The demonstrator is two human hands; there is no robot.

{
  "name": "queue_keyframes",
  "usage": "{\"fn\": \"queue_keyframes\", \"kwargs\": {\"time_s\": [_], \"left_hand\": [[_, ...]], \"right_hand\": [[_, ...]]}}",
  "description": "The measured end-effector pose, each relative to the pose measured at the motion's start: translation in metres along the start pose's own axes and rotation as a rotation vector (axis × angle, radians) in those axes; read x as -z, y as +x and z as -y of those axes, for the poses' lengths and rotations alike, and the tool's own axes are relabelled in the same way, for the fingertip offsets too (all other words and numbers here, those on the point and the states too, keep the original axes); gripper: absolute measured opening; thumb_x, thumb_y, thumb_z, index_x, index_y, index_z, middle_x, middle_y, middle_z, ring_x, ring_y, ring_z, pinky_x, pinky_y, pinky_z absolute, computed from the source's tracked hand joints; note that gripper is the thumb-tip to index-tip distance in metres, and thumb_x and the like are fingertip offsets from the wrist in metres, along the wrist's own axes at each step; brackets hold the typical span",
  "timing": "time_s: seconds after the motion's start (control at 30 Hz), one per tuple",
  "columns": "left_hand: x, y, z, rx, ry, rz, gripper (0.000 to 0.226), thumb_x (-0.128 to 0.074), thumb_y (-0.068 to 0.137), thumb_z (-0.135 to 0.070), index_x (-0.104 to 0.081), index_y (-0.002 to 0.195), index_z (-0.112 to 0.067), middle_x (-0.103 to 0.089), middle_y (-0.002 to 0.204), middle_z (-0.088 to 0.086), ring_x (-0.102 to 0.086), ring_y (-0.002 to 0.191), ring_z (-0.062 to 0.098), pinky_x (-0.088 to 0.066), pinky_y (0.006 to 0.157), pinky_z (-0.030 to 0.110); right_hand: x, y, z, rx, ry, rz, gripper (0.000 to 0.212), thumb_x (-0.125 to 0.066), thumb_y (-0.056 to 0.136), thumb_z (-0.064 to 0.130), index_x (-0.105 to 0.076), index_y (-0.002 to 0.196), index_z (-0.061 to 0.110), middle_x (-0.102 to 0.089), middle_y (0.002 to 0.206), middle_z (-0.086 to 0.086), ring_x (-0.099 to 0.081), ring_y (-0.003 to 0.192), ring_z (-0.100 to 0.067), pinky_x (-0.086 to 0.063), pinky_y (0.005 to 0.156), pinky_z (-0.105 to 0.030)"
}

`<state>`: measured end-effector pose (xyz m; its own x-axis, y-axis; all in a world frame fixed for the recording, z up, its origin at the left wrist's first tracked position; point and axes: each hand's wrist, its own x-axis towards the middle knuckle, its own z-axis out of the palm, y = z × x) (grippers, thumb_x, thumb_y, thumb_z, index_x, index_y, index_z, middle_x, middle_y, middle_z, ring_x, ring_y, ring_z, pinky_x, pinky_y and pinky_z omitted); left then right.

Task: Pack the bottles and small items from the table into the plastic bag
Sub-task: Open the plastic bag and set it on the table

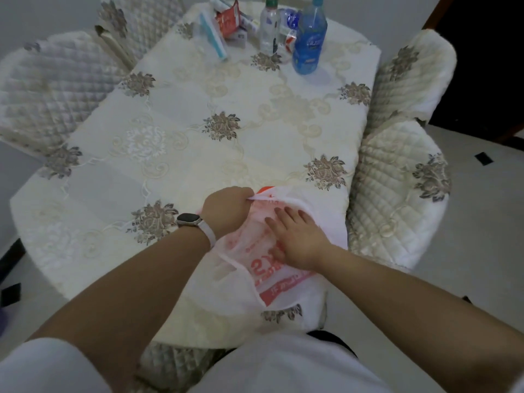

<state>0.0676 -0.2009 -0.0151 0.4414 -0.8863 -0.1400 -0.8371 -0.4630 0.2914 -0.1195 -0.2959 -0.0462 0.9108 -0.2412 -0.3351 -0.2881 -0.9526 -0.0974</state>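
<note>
A white plastic bag [263, 268] with red print lies flat on the near right part of the table. My left hand [224, 211], with a watch on its wrist, grips the bag's far edge in curled fingers. My right hand [295, 236] lies flat on the bag with straight fingers. At the table's far end stand a blue bottle [309, 38] and a clear bottle [269, 26]. Beside them lie a red packet [228, 22], a long teal and white tube [212, 35] and a crumpled blue and clear wrapper [290, 19].
The table [198, 131] wears a cream embroidered cloth with brown flowers. Quilted chairs stand at the left [54, 80], the far left [141, 21], the right [397, 194] and the far right [411, 78]. Another chair is under me at the near edge.
</note>
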Motion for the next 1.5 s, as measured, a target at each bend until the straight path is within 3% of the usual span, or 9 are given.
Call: {"fn": "queue_keyframes", "kwargs": {"time_s": [0.17, 0.4, 0.57, 0.73, 0.9, 1.0, 1.07, 1.33, 1.5], "left_hand": [[0.012, -0.001, 0.023, 0.033, -0.041, -0.1, 0.017, -0.049, 0.095, -0.022, -0.065, 0.094, -0.017, -0.068, 0.091, 0.007, -0.061, 0.087, 0.032, -0.034, 0.063, 0.032], [0.019, -0.012, 0.04, 0.068, 0.059, -0.154, 0.017, -0.048, 0.093, -0.021, -0.063, 0.086, -0.015, -0.06, 0.08, 0.006, -0.06, 0.077, 0.032, -0.043, 0.059, 0.034], [0.014, -0.035, 0.039, 0.006, 0.102, -0.219, 0.021, -0.058, 0.088, -0.022, -0.064, 0.106, -0.013, -0.062, 0.092, 0.01, -0.06, 0.079, 0.035, -0.049, 0.06, 0.04], [0.017, -0.057, 0.037, -0.099, 0.175, -0.207, 0.037, -0.068, 0.081, -0.022, -0.063, 0.116, -0.012, -0.065, 0.097, 0.01, -0.062, 0.079, 0.035, -0.05, 0.061, 0.04], [0.026, -0.066, 0.056, -0.138, 0.267, -0.217, 0.031, -0.079, 0.066, -0.005, -0.069, 0.094, -0.013, -0.062, 0.071, 0.007, -0.059, 0.059, 0.033, -0.041, 0.047, 0.033], [0.033, -0.065, 0.075, -0.129, 0.237, -0.252, 0.02, -0.073, 0.075, -0.007, -0.07, 0.094, -0.011, -0.063, 0.076, 0.01, -0.06, 0.064, 0.035, -0.044, 0.051, 0.036], [0.033, -0.066, 0.082, -0.127, 0.211, -0.245, 0.018, -0.068, 0.08, -0.01, -0.07, 0.098, -0.011, -0.065, 0.082, 0.011, -0.061, 0.069, 0.036, -0.047, 0.054, 0.038], [0.028, -0.093, 0.052, -0.224, 0.16, -0.292, 0.043, -0.073, 0.078, -0.02, -0.064, 0.117, -0.007, -0.064, 0.117, 0.019, -0.063, 0.097, 0.039, -0.054, 0.076, 0.047], [0.026, -0.113, -0.005, -0.295, 0.136, -0.301, 0.048, -0.055, 0.085, -0.034, -0.061, 0.126, -0.009, -0.061, 0.128, 0.019, -0.06, 0.114, 0.038, -0.052, 0.09, 0.05]], "right_hand": [[-0.017, -0.007, -0.01, 0.083, -0.105, 0.112, 0.08, -0.037, 0.087, 0.065, -0.017, 0.151, 0.022, -0.019, 0.156, -0.015, -0.023, 0.14, -0.035, -0.023, 0.111, -0.051], [-0.006, -0.02, -0.027, 0.124, -0.156, 0.09, 0.065, -0.035, 0.095, 0.048, -0.018, 0.151, 0.02, -0.02, 0.156, -0.017, -0.02, 0.142, -0.034, -0.016, 0.115, -0.05], [0.013, -0.015, -0.006, 0.099, -0.1, 0.045, 0.072, -0.041, 0.093, 0.055, -0.019, 0.152, 0.02, -0.016, 0.159, -0.012, -0.016, 0.145, -0.031, -0.014, 0.117, -0.047], [0.032, -0.02, 0.006, 0.072, -0.054, -0.08, 0.065, -0.037, 0.087, 0.054, -0.045, 0.139, 0.015, -0.043, 0.145, -0.015, -0.04, 0.132, -0.036, -0.033, 0.107, -0.048], [0.041, -0.035, 0.017, 0.017, -0.025, -0.222, 0.057, -0.045, 0.081, 0.051, -0.061, 0.122, 0.014, -0.06, 0.127, -0.013, -0.057, 0.115, -0.034, -0.048, 0.094, -0.044], [0.041, -0.046, 0.029, -0.015, -0.002, -0.279, 0.053, -0.056, 0.082, 0.046, -0.06, 0.123, 0.012, -0.06, 0.127, -0.013, -0.057, 0.115, -0.034, -0.048, 0.094, -0.044], [0.039, -0.054, 0.038, -0.054, 0.013, -0.297, 0.052, -0.053, 0.084, 0.046, -0.06, 0.124, 0.012, -0.059, 0.128, -0.013, -0.056, 0.117, -0.033, -0.048, 0.094, -0.045], [0.032, -0.079, 0.049, -0.125, -0.011, -0.306, 0.058, -0.043, 0.087, 0.053, -0.056, 0.129, 0.016, -0.056, 0.133, -0.009, -0.051, 0.123, -0.03, -0.043, 0.1, -0.043], [0.042, -0.106, 0.03, -0.148, -0.043, -0.387, 0.056, -0.048, 0.088, 0.053, -0.057, 0.129, 0.017, -0.055, 0.135, -0.012, -0.05, 0.124, -0.031, -0.042, 0.101, -0.045]]}}
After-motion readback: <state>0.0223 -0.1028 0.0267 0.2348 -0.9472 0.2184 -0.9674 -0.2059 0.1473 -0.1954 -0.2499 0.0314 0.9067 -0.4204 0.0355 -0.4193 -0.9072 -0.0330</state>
